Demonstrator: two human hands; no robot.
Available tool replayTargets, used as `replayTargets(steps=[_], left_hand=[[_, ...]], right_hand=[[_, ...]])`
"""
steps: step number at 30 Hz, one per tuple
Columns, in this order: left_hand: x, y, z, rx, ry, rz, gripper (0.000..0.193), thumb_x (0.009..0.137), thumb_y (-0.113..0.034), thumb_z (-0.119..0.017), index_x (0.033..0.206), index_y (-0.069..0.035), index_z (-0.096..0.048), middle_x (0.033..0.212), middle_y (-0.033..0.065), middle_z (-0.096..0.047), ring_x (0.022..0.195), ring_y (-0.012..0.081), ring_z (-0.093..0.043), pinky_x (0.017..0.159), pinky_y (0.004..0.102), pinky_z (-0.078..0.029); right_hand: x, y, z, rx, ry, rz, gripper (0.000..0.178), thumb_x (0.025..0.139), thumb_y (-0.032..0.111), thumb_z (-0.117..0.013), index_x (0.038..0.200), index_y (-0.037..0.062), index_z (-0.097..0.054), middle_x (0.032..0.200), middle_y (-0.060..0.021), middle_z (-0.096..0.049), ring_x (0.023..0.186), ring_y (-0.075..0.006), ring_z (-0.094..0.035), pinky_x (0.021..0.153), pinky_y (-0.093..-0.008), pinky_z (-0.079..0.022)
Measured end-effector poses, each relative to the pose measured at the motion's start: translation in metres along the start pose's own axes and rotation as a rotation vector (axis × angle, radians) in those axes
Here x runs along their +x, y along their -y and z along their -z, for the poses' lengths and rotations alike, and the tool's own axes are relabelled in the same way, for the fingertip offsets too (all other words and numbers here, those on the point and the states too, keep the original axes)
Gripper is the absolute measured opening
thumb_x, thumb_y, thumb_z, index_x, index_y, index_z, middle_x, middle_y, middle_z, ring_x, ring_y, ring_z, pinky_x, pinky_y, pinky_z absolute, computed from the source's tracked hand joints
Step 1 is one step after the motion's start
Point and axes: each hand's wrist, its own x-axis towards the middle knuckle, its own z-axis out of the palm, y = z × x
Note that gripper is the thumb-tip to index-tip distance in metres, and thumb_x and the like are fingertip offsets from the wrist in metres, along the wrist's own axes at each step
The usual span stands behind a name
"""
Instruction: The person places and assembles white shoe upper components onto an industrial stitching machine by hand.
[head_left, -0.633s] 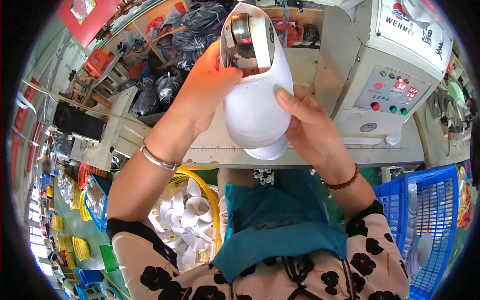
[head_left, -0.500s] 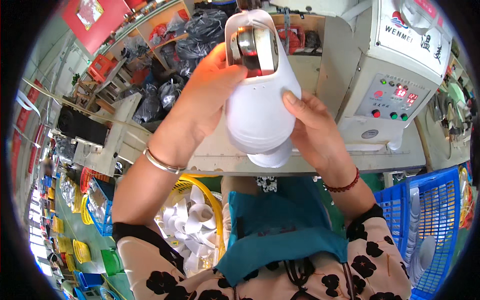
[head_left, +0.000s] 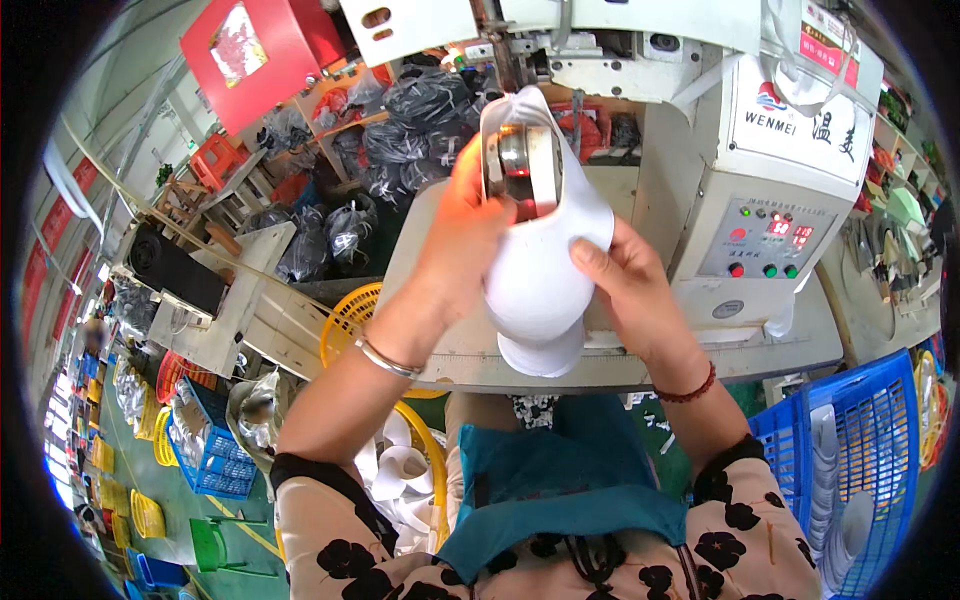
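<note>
Between my hands is a white shoe upper [head_left: 545, 270], its opening facing up and away from me. My left hand [head_left: 455, 260] grips the upper's left side, with the thumb at the rim of the opening. On the right side my right hand [head_left: 628, 290] pinches it, thumb on the outer face and fingers mostly hidden behind. Inside the opening sits a shiny metal roller [head_left: 514, 155] of the machine, with a pale band beside it and a reddish glow. The far tip of the upper lies just under the machine's vertical rod [head_left: 497, 55].
A control box [head_left: 765, 240] with lit displays and buttons stands right of the worktable [head_left: 450, 370]. Below left, a yellow basket [head_left: 437, 450] holds white curved pieces. A blue crate [head_left: 885, 430] with stacked white pieces stands at lower right. Black bags [head_left: 430, 100] are piled behind.
The whole view has shifted, so the machine, table and hands appear lower. Both hands keep their hold on the shoe upper, which still surrounds the roller.
</note>
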Motion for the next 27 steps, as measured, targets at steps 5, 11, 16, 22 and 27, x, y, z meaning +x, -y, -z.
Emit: replayTargets(steps=[5, 11, 16, 22, 27], left_hand=[[0.0, 0.026, 0.01, 0.195, 0.051, -0.273, 0.069, 0.071, 0.012, -0.037, 0.135, -0.012, -0.03, 0.117, 0.0062, -0.05, 0.109, 0.0142, -0.049, 0.088, 0.0264, -0.044], [0.0, 0.011, 0.003, -0.063, 0.038, -0.231, 0.072, 0.07, 0.016, -0.03, 0.136, -0.01, -0.024, 0.118, 0.0119, -0.05, 0.097, 0.0242, -0.06, 0.077, 0.0336, -0.053], [-0.006, 0.014, 0.006, 0.028, 0.036, -0.323, 0.071, 0.07, 0.015, -0.032, 0.137, -0.008, -0.023, 0.123, 0.0104, -0.047, 0.103, 0.0204, -0.056, 0.084, 0.0309, -0.049], [-0.036, -0.014, 0.007, 0.167, -0.072, -0.583, 0.075, 0.065, 0.007, -0.046, 0.136, -0.006, -0.025, 0.129, 0.0114, -0.041, 0.118, 0.0183, -0.042, 0.097, 0.0309, -0.033], [-0.071, -0.046, 0.026, -0.367, 0.202, -0.302, 0.079, 0.078, -0.052, -0.048, 0.133, 0.002, -0.029, 0.13, 0.0186, -0.042, 0.105, 0.0304, -0.053, 0.082, 0.0361, -0.045]], right_hand=[[-0.001, -0.022, 0.024, -0.089, -0.004, 0.002, 0.034, 0.088, 0.015, -0.057, 0.118, 0.0018, -0.048, 0.107, -0.0053, -0.059, 0.094, -0.011, -0.055, 0.083, -0.0278, -0.044], [0.011, 0.002, 0.016, -0.13, 0.088, 0.032, 0.036, 0.088, 0.014, -0.057, 0.119, 0.002, -0.047, 0.107, -0.0047, -0.058, 0.094, -0.0099, -0.055, 0.082, -0.0265, -0.044], [0.007, -0.012, 0.021, -0.156, 0.059, 0.061, 0.038, 0.088, 0.014, -0.057, 0.121, 0.0017, -0.045, 0.106, -0.0047, -0.059, 0.092, -0.0097, -0.055, 0.081, -0.0257, -0.044], [0.007, 0.015, -0.004, -0.155, 0.187, 0.166, 0.038, 0.088, 0.013, -0.057, 0.122, 0.0002, -0.044, 0.108, -0.0056, -0.057, 0.094, -0.0108, -0.055, 0.082, -0.0263, -0.045], [-0.007, 0.009, -0.012, 0.057, 0.384, 0.023, 0.036, 0.086, 0.007, -0.057, 0.119, -0.0004, -0.046, 0.105, -0.0055, -0.058, 0.095, -0.0107, -0.055, 0.083, -0.0266, -0.046]])
